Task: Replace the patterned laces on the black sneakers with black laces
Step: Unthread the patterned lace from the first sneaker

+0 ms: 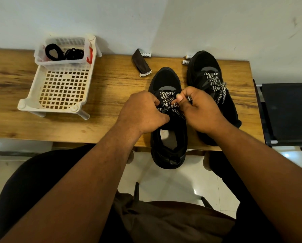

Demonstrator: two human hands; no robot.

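Note:
Two black sneakers stand on the wooden table, toes pointing away from me. The near sneaker (166,81) overhangs the table's front edge with its heel. Its black-and-white patterned lace (167,98) is pinched from both sides: my left hand (143,112) grips it on the left, my right hand (199,109) on the right. The far sneaker (206,67) stands to the right with its patterned lace (216,83) tied. Black laces (64,52) lie coiled in a small clear bin (41,57) at the back left.
The clear bin sits on a white perforated rack (62,90) at the table's left. A dark folded pouch (140,64) and a few white batteries (186,62) lie near the wall. A black stool (287,111) stands right of the wooden table (103,102).

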